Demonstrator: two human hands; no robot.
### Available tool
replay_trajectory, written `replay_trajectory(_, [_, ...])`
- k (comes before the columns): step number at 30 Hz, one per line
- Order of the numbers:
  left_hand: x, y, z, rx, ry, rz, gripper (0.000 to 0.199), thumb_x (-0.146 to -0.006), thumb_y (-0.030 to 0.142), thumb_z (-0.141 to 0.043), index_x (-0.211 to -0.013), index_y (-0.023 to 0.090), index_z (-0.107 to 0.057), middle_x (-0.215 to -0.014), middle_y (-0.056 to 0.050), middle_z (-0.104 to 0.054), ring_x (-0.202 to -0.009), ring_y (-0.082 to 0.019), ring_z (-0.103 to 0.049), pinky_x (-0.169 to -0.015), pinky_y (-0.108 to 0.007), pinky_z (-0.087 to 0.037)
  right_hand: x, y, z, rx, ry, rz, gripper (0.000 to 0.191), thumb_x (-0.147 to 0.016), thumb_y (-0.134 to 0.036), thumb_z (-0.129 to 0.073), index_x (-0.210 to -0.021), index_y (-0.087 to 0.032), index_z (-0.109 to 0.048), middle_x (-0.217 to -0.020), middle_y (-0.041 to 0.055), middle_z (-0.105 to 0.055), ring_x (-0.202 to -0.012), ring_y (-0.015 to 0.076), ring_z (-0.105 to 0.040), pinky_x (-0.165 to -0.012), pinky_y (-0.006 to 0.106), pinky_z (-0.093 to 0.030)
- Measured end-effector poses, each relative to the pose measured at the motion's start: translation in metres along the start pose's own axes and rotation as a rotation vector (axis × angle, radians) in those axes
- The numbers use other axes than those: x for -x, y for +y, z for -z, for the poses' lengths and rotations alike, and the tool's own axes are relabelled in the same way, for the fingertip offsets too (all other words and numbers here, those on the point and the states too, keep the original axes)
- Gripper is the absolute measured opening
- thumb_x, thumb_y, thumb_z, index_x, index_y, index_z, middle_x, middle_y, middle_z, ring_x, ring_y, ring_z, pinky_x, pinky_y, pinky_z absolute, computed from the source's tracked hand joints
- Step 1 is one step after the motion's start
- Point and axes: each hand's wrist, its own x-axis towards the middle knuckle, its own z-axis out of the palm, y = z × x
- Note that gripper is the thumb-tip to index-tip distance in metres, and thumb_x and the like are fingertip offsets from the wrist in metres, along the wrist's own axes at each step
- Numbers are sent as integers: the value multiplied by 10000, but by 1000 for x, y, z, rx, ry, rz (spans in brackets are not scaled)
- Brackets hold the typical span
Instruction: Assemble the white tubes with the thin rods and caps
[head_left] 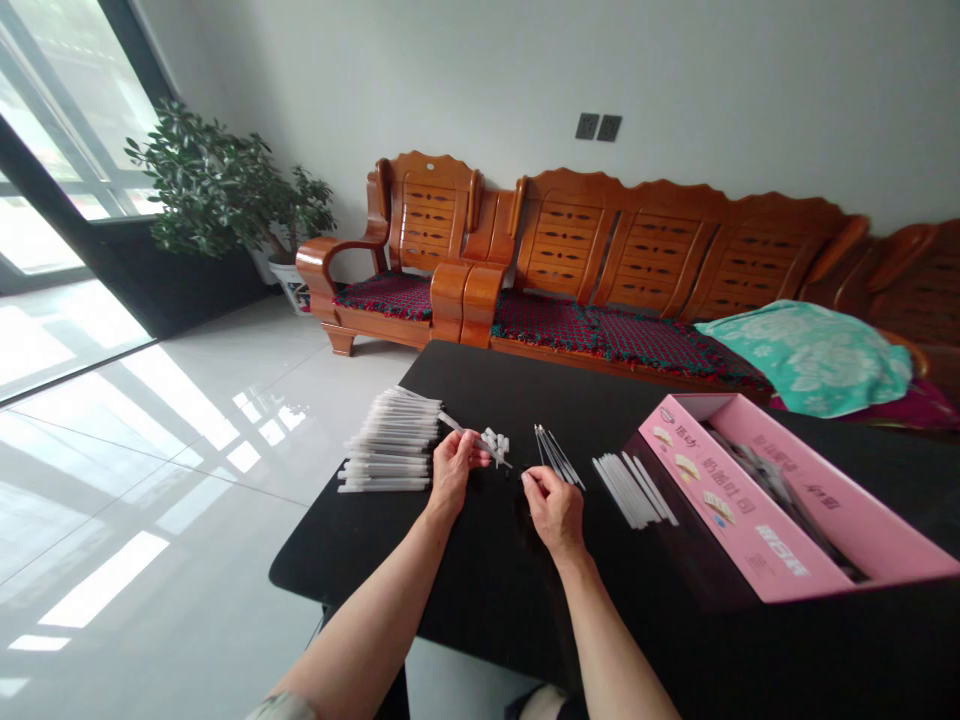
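Observation:
Pinched in my left hand (454,465) is a pen (452,423) with a pale, translucent barrel, its thin tip pointing right. My right hand (555,505) is closed, fingertips together, near that tip; a tiny dark piece seems to be between them, too small to name. Left of my left hand lies a stack of whitish pens (390,445). Small white caps (496,441) sit just beyond my left fingers. Several thin refills (556,455) with metal tips lie behind my right hand, and a row of white tubes (634,490) lies to its right.
An open pink box (742,510) with dark contents stands at the right of the black table (480,380). Beyond the table is a wooden sofa (570,240) with a teal cloth (814,355) on it. A potted plant (217,190) stands at the back left.

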Motion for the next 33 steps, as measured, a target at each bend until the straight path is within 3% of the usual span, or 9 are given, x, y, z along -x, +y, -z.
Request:
replay_trajectory(3, [-2,-1,2,10,19,-6,404,-769,497,-698,-870,115,-614,-684,-28,-658,-540,-107,-614,-525,-209,-510,-2,9,1,141,86,-154,335,-898,-424,-485,-847,-192,-722,-675,53,-692,-616,162,-607,-587,246,-349])
replay_trajectory(8, [-1,-2,0,2,0,4,402,-775,489,-694,-879,109,-615,-700,-37,-657,-550,-111,-618,-529,-215,-515,-3,5,-1,322,-37,-225,253,-901,-393,-530,-915,-253,-742,-723,52,-716,-625,173,-616,-578,263,-324])
replay_trajectory(14, [0,-2,0,7,-19,15,413,-765,492,-705,-885,108,-615,-711,-40,-663,-550,-110,-620,-527,-215,-518,-1,2,-4,314,-20,-148,276,-923,-375,-511,-1022,-241,-731,-795,66,-742,-669,188,-659,-623,267,-378])
replay_trajectory(18, [3,-2,-2,-1,-55,23,425,-760,501,-707,-893,108,-620,-711,-44,-667,-559,-118,-628,-540,-227,-529,1,-1,-7,158,40,31,335,-968,-344,-427,-1073,-206,-713,-919,72,-751,-761,176,-690,-701,241,-421])
replay_trajectory(22, [6,-1,-4,-23,-117,46,426,-770,496,-701,-908,101,-619,-726,-59,-674,-558,-121,-631,-549,-237,-538,2,-4,-11,131,-6,167,312,-965,-322,-447,-1024,-189,-723,-814,64,-746,-695,158,-681,-665,222,-408])
replay_trajectory(25, [5,2,-3,-22,-71,-43,411,-792,499,-676,-923,114,-616,-756,-55,-673,-580,-125,-637,-554,-242,-543,1,4,-7,160,1,184,300,-961,-290,-449,-933,-194,-732,-783,58,-737,-683,151,-670,-659,222,-393])
replay_trajectory(28, [3,7,-1,-15,73,-178,370,-828,491,-636,-941,141,-600,-801,-46,-674,-618,-125,-650,-596,-252,-556,-3,21,4,195,48,110,276,-948,-290,-470,-926,-201,-730,-831,64,-740,-720,158,-666,-663,229,-379])
replay_trajectory(30, [3,10,0,-23,135,-231,349,-845,484,-617,-950,152,-592,-836,-48,-675,-636,-125,-657,-626,-264,-563,-6,31,13,262,60,-14,248,-927,-300,-503,-918,-209,-733,-811,65,-737,-686,164,-648,-614,242,-343])
replay_trajectory(33, [3,12,0,-57,114,-237,334,-854,476,-610,-937,153,-609,-854,-53,-672,-644,-126,-649,-625,-263,-558,-9,36,22,412,74,-256,221,-895,-300,-539,-856,-211,-738,-695,72,-709,-600,169,-600,-546,263,-254])
